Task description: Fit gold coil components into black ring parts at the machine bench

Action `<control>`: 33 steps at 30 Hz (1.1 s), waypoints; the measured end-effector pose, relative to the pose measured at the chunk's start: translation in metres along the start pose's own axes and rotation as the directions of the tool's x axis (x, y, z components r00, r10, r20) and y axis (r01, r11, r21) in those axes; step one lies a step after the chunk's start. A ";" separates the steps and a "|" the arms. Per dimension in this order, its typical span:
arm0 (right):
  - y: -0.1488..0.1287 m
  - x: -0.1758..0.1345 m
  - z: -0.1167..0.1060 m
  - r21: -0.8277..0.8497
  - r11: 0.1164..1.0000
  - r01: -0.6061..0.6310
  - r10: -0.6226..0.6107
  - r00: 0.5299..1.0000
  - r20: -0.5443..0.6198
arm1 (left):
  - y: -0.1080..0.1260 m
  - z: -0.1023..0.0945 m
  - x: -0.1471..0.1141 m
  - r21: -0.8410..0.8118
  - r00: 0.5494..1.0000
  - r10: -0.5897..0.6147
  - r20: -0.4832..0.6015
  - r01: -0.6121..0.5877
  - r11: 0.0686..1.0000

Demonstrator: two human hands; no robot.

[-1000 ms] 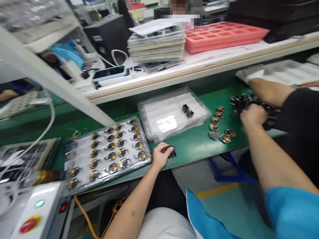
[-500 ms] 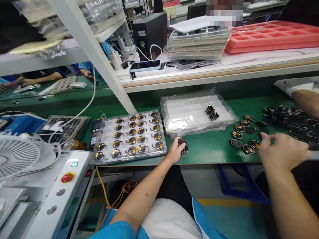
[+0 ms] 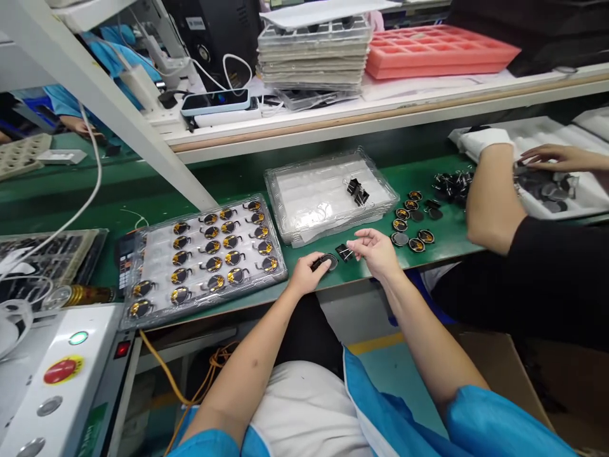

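Note:
My left hand [image 3: 307, 274] is closed around a round black disc part [image 3: 329, 261] at the table's front edge. Just to its right, a black binder clip [image 3: 343, 252] is pinched by its wire handles between the fingertips of my right hand [image 3: 378, 255]. The clip sits close beside the disc; whether they touch I cannot tell. Right of my right hand lie several round parts with gold-coloured middles [image 3: 400, 225], along with a plain grey disc [image 3: 399, 239]. A clear tray [image 3: 162, 254] on the left holds rows of round black-and-gold parts.
Stacked clear trays [image 3: 304, 197] stand behind my hands, with binder clips [image 3: 358, 192] on top. At right, a co-worker's arm [image 3: 495, 190] reaches over a pile of binder clips [image 3: 450, 185] and a white tray [image 3: 580, 206]. A shelf edge [image 3: 295, 136] runs above the bench.
My right hand has come from the round parts at right to beside my left hand and now grips a binder clip. The view has swung right, showing more of the co-worker.

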State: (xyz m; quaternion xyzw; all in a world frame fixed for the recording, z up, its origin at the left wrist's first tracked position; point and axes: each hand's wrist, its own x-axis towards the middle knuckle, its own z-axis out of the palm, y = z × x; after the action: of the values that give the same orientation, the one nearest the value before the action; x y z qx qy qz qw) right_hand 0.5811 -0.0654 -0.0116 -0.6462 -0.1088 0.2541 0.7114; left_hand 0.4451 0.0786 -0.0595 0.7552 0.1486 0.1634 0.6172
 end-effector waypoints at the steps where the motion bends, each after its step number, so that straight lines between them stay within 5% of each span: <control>1: 0.000 0.001 0.001 0.005 1.000 -0.004 0.004 1.000 0.002 | 0.001 0.001 0.000 0.015 1.000 0.007 0.008 -0.007 1.000; 19: 0.021 -0.004 0.012 0.028 0.999 -0.041 0.039 0.998 0.044 | -0.002 0.001 0.001 0.077 1.000 -0.012 0.000 0.012 0.997; 29: 0.006 -0.004 -0.026 -0.175 0.984 -0.035 0.087 0.950 0.299 | -0.005 0.005 0.005 -0.012 1.000 -0.017 -0.012 0.017 1.000; 33: -0.012 0.011 -0.052 -0.053 0.995 0.089 -0.082 0.989 0.121 | -0.011 0.003 0.006 -0.118 0.997 -0.038 -0.067 0.030 0.993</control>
State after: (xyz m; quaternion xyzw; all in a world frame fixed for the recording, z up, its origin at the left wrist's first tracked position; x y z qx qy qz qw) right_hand 0.6181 -0.1049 -0.0093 -0.6450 -0.1858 0.2578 0.6950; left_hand 0.4520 0.0803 -0.0701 0.7089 0.1729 0.1873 0.6577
